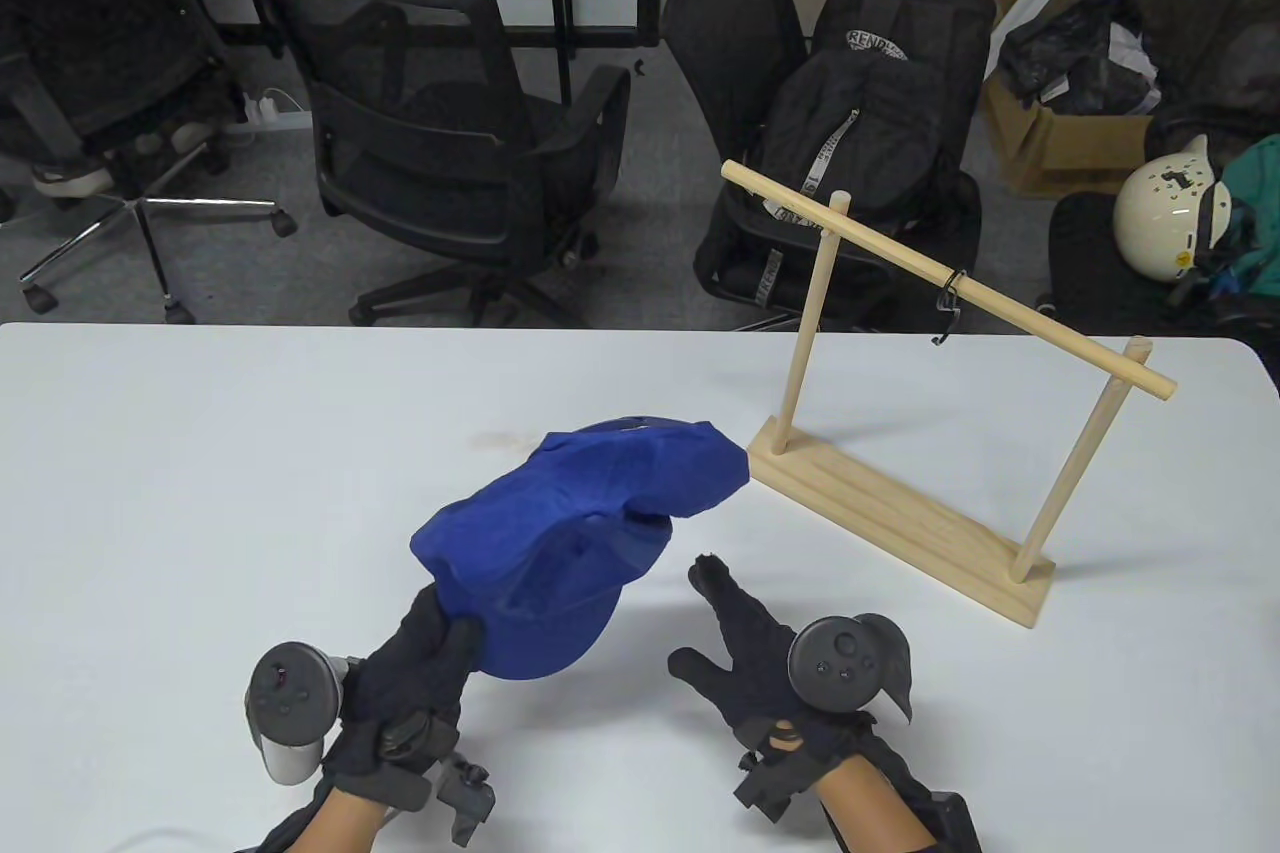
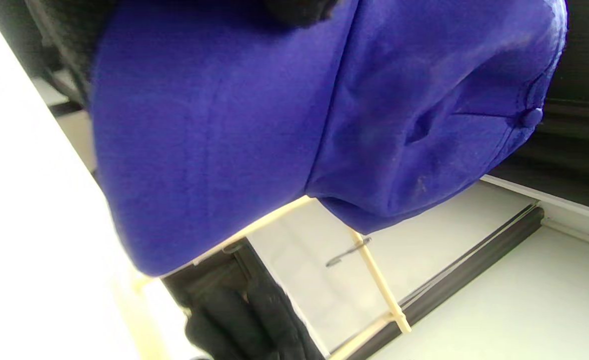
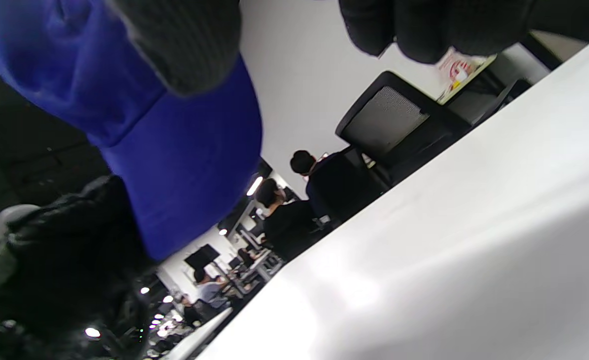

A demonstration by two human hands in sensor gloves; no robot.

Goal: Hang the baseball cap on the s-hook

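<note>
A left hand (image 1: 420, 668) grips a blue cap (image 1: 580, 533) by its brim, holding it above the white worktop (image 1: 200, 493), the crown close to the near corner of a wooden rack (image 1: 900, 453). The right hand (image 1: 760, 663) hovers beside the cap with fingers (image 1: 712, 578) spread, holding nothing. A black s-hook (image 1: 948, 305) hangs from the rack's crossbar, well apart from the cap.

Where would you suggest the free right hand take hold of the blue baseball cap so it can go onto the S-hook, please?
Probably at the crown's rear edge, coming in from the right. The left hand grips the brim of the baseball cap, so the crown points toward the wooden rack. The right hand hovers open just beside it. The S-hook hangs from the rail beyond.
</note>
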